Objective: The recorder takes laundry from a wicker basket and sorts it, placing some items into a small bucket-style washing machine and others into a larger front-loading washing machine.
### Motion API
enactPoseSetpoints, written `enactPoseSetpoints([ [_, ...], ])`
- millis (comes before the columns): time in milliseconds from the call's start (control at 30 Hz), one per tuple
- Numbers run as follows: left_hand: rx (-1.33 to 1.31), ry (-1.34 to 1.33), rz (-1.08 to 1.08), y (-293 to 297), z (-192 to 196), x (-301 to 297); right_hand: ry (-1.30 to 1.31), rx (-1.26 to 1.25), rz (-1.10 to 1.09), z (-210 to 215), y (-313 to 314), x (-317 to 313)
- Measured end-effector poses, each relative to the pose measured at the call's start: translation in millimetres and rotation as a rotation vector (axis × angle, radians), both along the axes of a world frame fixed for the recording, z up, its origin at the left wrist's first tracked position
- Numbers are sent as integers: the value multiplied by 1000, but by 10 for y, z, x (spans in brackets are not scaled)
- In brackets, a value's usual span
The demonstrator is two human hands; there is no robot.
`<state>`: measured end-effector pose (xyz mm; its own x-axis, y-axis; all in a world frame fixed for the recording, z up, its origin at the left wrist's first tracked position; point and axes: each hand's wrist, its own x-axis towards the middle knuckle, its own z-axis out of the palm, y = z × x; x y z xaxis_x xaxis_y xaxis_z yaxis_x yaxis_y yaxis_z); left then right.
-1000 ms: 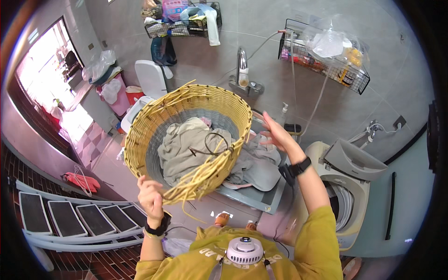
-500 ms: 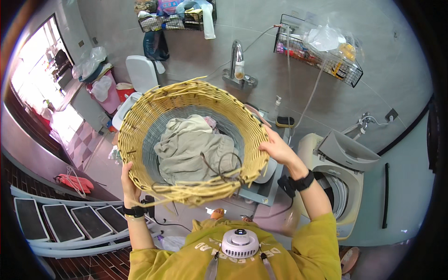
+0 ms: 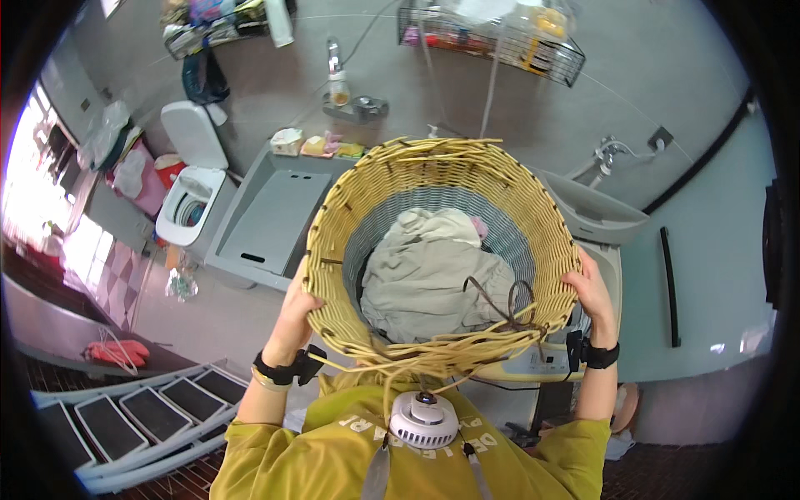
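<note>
Grey concrete walls and floor close in a small wash area, with a wire shelf (image 3: 500, 37) of bottles high on the wall, a tap (image 3: 336, 71) over a small ledge, and a toilet (image 3: 192, 187) off to the person's left. Beside it stands a grey top-loading washer (image 3: 267, 217) with its lid down, and a second washing machine (image 3: 596, 225) sits partly hidden behind the load being carried.

Both hands hold up a round yellow wicker basket (image 3: 442, 250), tipped so its mouth faces the camera. The left hand (image 3: 293, 308) grips the left rim, fingers wrapped over the weave; the right hand (image 3: 590, 292) cups the right rim, fingers curled round the far side and mostly out of sight. Loose strands of wicker hang frayed from the near edge.

Inside the basket lies a heap of pale beige laundry (image 3: 429, 279), with a dark cord looped on top and a bit of pink showing behind. Judging by this, the clothes are gathered and carried to the machines, but nothing has been unloaded: the whole load remains in the basket, held above the hidden machine
</note>
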<state>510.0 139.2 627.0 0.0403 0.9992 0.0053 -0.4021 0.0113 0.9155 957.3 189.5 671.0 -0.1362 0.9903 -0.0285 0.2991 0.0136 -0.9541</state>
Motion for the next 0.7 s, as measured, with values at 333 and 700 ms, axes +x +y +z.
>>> enactPoseSetpoints([
  [333, 48, 355, -153, 50, 6, -46, -567, 310, -85, 155, -228, 315],
  [700, -21, 328, -194, -43, -81, -40, -1016, 287, 848, -62, 665, -1041],
])
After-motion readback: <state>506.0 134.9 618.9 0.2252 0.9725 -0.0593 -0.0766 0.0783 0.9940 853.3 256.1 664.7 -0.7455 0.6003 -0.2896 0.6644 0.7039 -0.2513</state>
